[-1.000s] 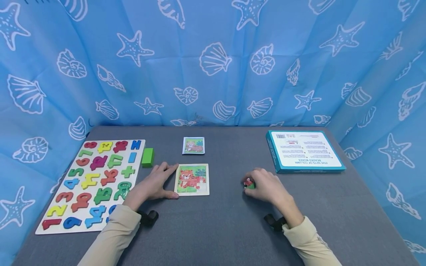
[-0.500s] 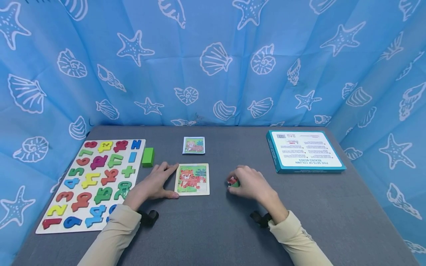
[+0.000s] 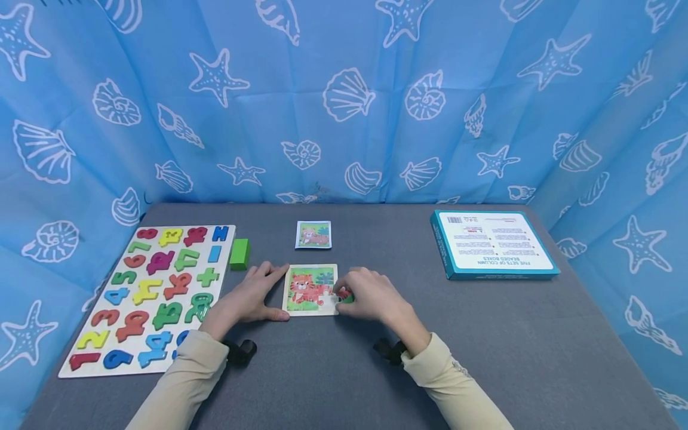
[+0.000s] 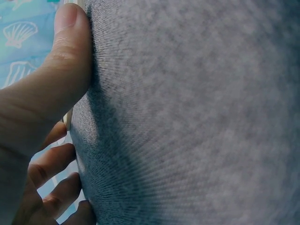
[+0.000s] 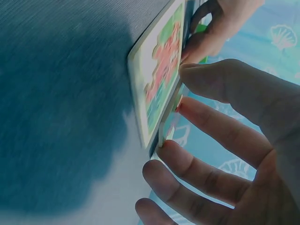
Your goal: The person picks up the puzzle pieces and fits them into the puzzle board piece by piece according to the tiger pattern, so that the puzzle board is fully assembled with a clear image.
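A square wooden jigsaw puzzle (image 3: 304,289) with a tiger picture lies flat on the grey table. Its lower right corner shows a bare, pale space. My left hand (image 3: 248,298) rests at the left edge, index fingertip near the upper corner and thumb (image 4: 70,42) by the lower one. Between the thumb and fingers of my right hand (image 3: 373,295) is a red and green puzzle piece (image 3: 344,294), held at the puzzle's right edge. In the right wrist view the piece (image 5: 169,119) is mostly hidden by the fingers and the tray.
Behind the puzzle lies a small tiger picture card (image 3: 313,235). A white number board (image 3: 120,304) with coloured numerals stands at left, a green block (image 3: 239,254) beside it. At back right is a teal and white box (image 3: 494,245). A blue shell-patterned curtain (image 3: 344,143) closes the back.
My right hand has moved left across the table with the puzzle piece, from well right of the puzzle to its right edge. The left hand has stayed in place.
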The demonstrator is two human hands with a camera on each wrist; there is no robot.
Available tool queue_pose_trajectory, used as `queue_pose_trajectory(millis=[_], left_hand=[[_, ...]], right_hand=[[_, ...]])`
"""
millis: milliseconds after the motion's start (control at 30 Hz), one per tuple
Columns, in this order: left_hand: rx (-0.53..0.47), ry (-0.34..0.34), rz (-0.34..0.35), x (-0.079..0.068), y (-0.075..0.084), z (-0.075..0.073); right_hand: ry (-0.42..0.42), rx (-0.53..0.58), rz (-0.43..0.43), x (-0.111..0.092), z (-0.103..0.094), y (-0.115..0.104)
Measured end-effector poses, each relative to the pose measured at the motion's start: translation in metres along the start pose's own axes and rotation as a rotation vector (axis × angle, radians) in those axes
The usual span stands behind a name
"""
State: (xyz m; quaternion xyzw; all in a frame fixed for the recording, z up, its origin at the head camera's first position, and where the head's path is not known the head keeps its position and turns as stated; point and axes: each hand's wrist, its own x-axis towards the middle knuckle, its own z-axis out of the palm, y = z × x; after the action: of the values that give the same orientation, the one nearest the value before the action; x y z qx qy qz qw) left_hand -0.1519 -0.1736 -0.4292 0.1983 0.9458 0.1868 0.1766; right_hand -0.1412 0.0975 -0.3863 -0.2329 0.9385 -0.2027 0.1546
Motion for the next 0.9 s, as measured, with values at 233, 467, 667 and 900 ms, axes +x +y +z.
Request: queue_pose_trajectory(millis=[233,467,667,900], left_hand=[[0.005,-0.002,-0.01,0.001,-0.001,0.001],[-0.004,0.004,-0.004,0.0,-0.001,0.001],[-0.003,0.006,0.001,0.0,0.0,0.0],[-0.003,-0.004,-0.009,0.0,0.0,0.0]], right_hand=[[-0.035,0.001,-0.028,0.011,0.009,-0.012],[-0.05,-0.026,-0.037,0.017,0.017,-0.019],[-0.039,-0.058,-0.027,0.018,0.02,-0.019],[-0.004,-0.09,-0.02,0.016,0.02,-0.019]])
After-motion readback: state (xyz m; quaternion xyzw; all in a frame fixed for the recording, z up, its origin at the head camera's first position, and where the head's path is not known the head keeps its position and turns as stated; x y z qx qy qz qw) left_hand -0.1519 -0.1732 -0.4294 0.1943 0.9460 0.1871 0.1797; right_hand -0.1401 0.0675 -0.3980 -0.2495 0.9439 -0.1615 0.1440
